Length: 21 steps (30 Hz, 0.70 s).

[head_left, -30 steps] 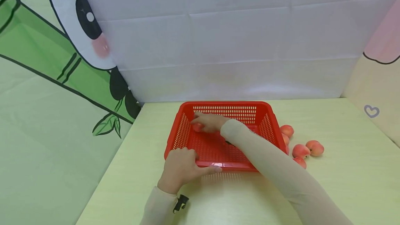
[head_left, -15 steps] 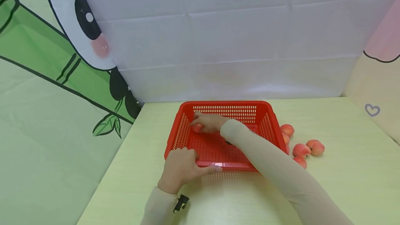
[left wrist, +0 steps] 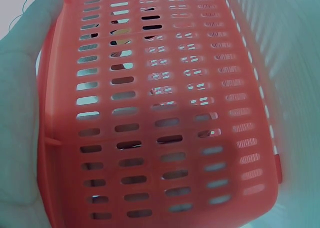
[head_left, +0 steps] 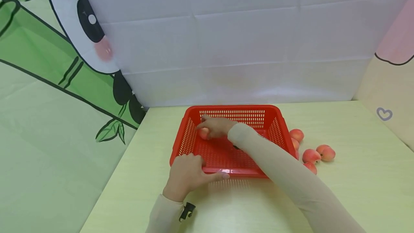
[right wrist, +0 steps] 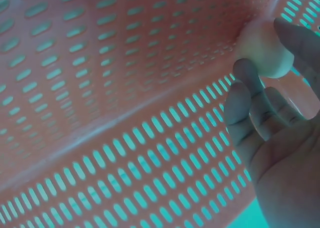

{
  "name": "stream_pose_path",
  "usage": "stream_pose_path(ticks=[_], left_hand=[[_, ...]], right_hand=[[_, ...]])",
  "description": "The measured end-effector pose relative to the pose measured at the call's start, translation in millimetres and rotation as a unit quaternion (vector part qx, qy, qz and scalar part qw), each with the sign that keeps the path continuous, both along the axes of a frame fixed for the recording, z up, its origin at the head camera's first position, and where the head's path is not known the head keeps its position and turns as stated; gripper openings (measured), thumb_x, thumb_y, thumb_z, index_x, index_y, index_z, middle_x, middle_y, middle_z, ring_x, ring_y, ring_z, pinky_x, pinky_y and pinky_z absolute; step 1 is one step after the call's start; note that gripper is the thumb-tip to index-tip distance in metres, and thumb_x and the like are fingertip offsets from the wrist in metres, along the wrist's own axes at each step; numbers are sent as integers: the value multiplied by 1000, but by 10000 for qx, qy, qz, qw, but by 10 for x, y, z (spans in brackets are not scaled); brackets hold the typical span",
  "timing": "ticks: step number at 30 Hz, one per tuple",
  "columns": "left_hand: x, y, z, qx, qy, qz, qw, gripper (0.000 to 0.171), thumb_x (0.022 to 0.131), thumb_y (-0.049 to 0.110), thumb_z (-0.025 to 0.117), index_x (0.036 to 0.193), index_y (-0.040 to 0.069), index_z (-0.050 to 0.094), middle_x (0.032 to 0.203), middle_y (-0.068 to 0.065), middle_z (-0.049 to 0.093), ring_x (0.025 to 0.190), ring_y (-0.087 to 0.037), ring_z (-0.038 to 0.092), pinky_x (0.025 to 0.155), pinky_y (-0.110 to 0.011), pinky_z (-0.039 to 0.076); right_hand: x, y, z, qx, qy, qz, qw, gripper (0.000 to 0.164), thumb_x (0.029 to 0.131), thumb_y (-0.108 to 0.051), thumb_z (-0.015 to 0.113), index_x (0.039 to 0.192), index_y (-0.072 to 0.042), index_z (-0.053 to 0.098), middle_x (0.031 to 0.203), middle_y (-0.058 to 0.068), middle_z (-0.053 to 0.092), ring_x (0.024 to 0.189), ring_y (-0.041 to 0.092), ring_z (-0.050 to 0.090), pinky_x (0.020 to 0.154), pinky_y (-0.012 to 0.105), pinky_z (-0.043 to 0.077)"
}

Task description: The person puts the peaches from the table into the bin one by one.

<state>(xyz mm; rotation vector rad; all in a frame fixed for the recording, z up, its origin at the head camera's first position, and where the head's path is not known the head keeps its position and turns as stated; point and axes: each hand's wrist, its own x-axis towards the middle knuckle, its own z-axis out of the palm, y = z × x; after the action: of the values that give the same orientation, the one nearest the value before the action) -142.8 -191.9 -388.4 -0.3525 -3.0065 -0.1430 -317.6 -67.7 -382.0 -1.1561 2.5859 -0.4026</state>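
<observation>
A red slotted plastic basket [head_left: 223,173] stands on the table. My left hand [head_left: 187,175] holds its front left corner, thumb along the front rim and fingers over the edge; the left wrist view shows the slotted outer wall beside the hand. My right hand [head_left: 218,126] is down inside the basket near the back left. Its thumb and fingers pinch a peach [right wrist: 265,50], which lies low by the slotted walls. From the head view, part of that peach is hidden by the hand.
Several loose peaches [head_left: 312,156] lie on the pale table [head_left: 129,193] right of the basket, some close against its wall. A printed cloth [head_left: 239,46] rises behind the table. The right sleeve [head_left: 291,179] crosses over the basket's front right part.
The peach at my right fingertips has turned slightly and shows a paler orange side. Both hands and the basket stay practically where they were.
</observation>
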Motion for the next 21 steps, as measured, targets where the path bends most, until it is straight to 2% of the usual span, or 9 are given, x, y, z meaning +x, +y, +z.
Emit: stream_pose_path(ticks=[6, 11, 14, 18, 21], left_hand=[[-1, 4, 7, 19, 7, -6, 10000, 81, 61, 99, 25, 49, 20, 41, 39, 6, 31, 40, -8, 31, 41, -25, 26], [-20, 24, -10, 10, 13, 38, 10000, 81, 61, 99, 24, 49, 21, 42, 39, 6, 32, 40, -8, 33, 42, -25, 27], [-29, 39, -19, 73, 14, 48, 10000, 81, 61, 98, 25, 49, 21, 42, 39, 6, 32, 40, -8, 33, 42, -25, 27], [-32, 55, -14, 108, 1, 66, 9999, 80, 61, 98, 26, 49, 21, 42, 39, 6, 32, 40, -8, 32, 42, -25, 27], [-33, 63, -14, 80, -39, 102, 9999, 81, 60, 99, 26, 50, 21, 44, 40, 6, 34, 41, -8, 34, 43, -25, 29]], right_hand=[[-40, 38, 60, 204, 235, 219, 9993, 49, 94, -26, 61, 141, -31, 47, 152, 9, 20, 124, 24, 39, 93, 41, 44], [-52, 152, 165, 127, 387, 265, 9988, 53, 92, -32, 64, 141, -30, 46, 134, 2, 33, 106, 17, 48, 85, 37, 49], [-18, 279, 278, 59, 449, 190, 9988, 56, 92, -34, 64, 143, -31, 44, 134, 0, 33, 101, 15, 51, 83, 37, 49], [64, 501, 471, -2, 808, 171, 9966, 56, 92, -40, 61, 145, -34, 40, 140, -4, 31, 103, 11, 53, 86, 36, 47], [145, 675, 618, -141, 1166, 206, 9929, 56, 93, -42, 59, 144, -33, 40, 138, -6, 33, 96, 7, 55, 84, 32, 48]])
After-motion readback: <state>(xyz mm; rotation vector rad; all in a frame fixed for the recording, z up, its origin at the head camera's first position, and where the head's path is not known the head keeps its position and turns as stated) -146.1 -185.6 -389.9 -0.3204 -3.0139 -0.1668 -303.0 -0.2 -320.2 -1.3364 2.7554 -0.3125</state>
